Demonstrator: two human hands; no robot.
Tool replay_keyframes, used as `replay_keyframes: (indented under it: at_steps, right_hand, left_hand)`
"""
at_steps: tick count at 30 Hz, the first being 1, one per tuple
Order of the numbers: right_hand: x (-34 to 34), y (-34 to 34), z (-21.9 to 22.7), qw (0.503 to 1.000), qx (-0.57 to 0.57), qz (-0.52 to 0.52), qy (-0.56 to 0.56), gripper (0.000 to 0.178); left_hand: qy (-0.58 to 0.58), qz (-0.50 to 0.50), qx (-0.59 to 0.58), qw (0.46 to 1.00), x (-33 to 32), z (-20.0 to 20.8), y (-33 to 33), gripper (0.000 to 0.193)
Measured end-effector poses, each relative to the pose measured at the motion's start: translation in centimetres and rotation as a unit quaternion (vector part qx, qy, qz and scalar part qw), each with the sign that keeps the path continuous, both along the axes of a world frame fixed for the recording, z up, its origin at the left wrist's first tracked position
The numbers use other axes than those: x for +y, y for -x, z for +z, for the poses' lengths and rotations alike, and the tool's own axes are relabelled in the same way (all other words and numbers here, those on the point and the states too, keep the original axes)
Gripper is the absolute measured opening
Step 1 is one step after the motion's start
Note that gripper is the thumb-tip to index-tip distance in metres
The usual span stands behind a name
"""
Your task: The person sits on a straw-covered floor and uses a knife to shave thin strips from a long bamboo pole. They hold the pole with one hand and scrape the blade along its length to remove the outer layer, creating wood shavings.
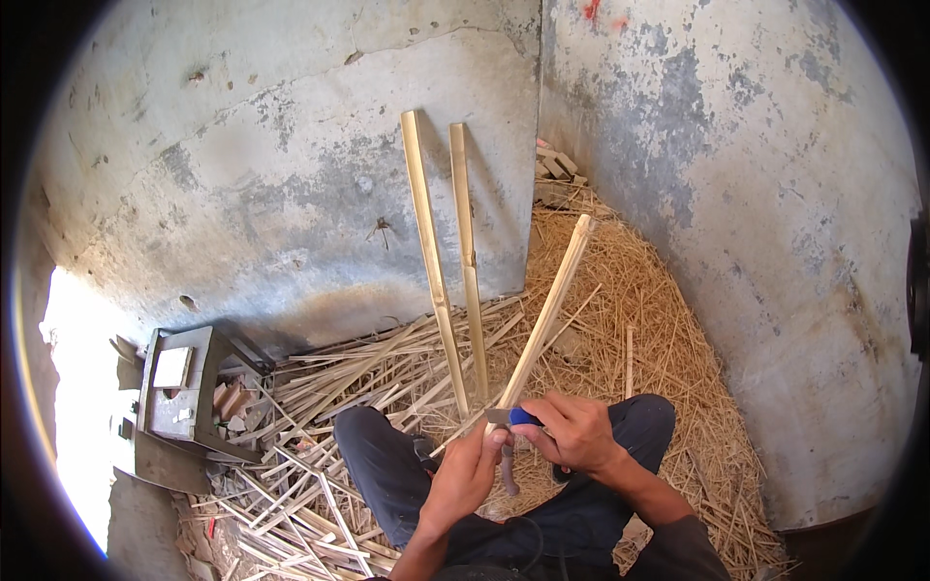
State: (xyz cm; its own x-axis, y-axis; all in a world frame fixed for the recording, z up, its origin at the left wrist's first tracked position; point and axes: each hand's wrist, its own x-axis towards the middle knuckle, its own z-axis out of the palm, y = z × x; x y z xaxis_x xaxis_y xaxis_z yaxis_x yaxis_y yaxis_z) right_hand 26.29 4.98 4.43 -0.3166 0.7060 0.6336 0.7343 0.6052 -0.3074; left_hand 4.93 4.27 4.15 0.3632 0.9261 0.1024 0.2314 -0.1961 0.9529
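A long pale strip of split bamboo [548,312] rises from between my hands, leaning up and to the right. My left hand [463,478] is closed around its lower end, thumb against it. In my right hand [579,433] is a knife with a blue handle [525,416], the fingers wrapped round it. Its short blade lies across the strip near the lower end, just above my left thumb. Below the hands, between my legs, a brown handle-like piece [509,473] shows in part; its kind is unclear.
Two split bamboo lengths [423,203] lean against the peeling wall ahead. Cut strips [363,349] litter the floor at left, and shavings [620,281] are heaped at right. A worn wooden stool-like frame [199,382] lies at left. Bricks [559,165] are stacked in the far corner.
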Motion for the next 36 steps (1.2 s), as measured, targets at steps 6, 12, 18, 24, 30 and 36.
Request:
replay_keyframes:
  at_steps: [6,12,18,24,30,36]
  right_hand:
    - [0.5,-0.2,0.0,0.999,0.025,-0.04,-0.024,0.03]
    - [3.1,-3.7,1.5,0.989,0.076,-0.129,-0.007,0.036]
    - [6.7,-8.7,0.9,0.986,0.084,-0.147,-0.015,0.037]
    - [6.0,-6.7,-0.8,0.99,0.098,-0.102,0.023,0.033]
    - [1.6,-1.5,-2.9,0.996,0.047,-0.013,0.08,0.032]
    - [0.2,0.4,-3.0,0.997,0.032,0.002,0.069,0.032]
  left_hand:
    - [-0.004,0.023,0.036,0.999,-0.4,-0.1,-0.1,0.041]
    - [0.048,0.014,0.091,0.995,-1.8,-0.8,0.4,0.035]
    - [0.056,0.013,0.11,0.992,-3.1,-2.8,1.6,0.038]
    - [0.029,0.02,0.117,0.993,-2.3,-3.7,2.0,0.04]
    - [0.007,0.034,0.152,0.988,-1.2,-2.2,1.2,0.035]
    - [-0.039,0.055,0.167,0.984,-0.8,-1.9,0.3,0.033]
